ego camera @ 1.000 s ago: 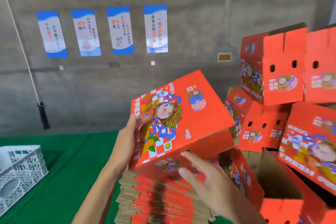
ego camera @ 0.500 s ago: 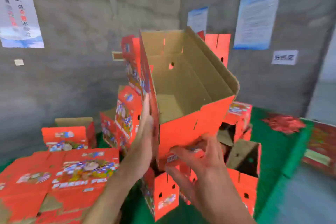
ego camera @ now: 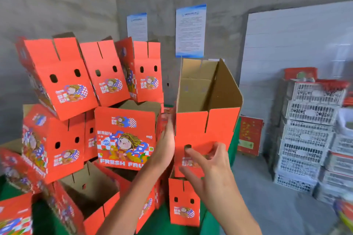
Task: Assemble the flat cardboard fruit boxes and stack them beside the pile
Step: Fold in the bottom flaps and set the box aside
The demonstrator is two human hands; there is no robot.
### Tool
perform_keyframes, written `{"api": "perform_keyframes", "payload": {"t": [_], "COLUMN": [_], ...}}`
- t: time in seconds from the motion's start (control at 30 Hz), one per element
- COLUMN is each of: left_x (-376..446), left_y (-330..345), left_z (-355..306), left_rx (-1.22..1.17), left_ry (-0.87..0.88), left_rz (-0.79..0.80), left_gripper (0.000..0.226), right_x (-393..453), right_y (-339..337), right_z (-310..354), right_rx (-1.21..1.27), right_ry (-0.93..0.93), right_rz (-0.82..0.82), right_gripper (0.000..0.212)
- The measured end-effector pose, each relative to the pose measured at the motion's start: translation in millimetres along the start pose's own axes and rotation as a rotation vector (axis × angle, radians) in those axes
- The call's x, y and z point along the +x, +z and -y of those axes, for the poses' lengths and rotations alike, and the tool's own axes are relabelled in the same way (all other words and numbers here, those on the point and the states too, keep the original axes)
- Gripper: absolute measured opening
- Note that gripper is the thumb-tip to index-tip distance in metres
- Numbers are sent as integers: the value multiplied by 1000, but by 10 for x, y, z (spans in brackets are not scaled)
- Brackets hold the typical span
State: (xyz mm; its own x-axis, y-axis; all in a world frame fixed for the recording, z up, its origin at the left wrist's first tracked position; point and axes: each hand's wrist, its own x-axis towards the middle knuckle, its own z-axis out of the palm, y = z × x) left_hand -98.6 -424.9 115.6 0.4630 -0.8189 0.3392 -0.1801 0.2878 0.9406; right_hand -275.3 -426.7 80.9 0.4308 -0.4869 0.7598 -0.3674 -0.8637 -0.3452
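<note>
While a second ago the box was a half-folded thing held over the flat stack and facing the poster wall, the head view now looks toward the corner where the finished cartons sit, and the assembled box [ego camera: 206, 120] is upright with its top flaps standing open and its brown inside showing. It hangs at the right edge of the heap of finished boxes [ego camera: 122, 135], above a small red box [ego camera: 184, 202] standing on the green floor mat [ego camera: 162, 223]. The left hand [ego camera: 165, 146] lies flat against the box's left side, fingers straight and pressing rather than curled round anything. The right hand [ego camera: 208, 168] is in front of the red face, its fingers [ego camera: 193, 155] spread wide and loosely bent; whether they touch the card or stand just off it cannot be told (the frame is a little smeared). By my reading, folding is over for this box and placing is in hand: it has been carried across to the heap and looks about to be let go there. White plastic crates [ego camera: 309, 133] stand stacked well apart to the right.
</note>
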Motion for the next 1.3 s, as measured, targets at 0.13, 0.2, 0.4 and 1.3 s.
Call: {"api": "perform_keyframes", "payload": {"t": [0.13,0.2,0.4,1.3], "left_x": [146,211,342,-408], "left_y": [242,275,220,-582], "left_z": [83,154,501,870], "left_rx": [-224,-280,-206,457], "left_ry": [-117,-138,-116,-105], "left_rz": [33,-35,-116,-92], "left_gripper": [77,75,60,34], "right_x": [62,90,64,-253], "right_y": [196,342,897,1009], "right_z": [-326,-491,-926,-1862], "right_rx": [-42,-45,-36,315], "right_ry": [29,48,51,719], "right_rz": [46,104,257,-79], "right_gripper": [51,46,41,90]}}
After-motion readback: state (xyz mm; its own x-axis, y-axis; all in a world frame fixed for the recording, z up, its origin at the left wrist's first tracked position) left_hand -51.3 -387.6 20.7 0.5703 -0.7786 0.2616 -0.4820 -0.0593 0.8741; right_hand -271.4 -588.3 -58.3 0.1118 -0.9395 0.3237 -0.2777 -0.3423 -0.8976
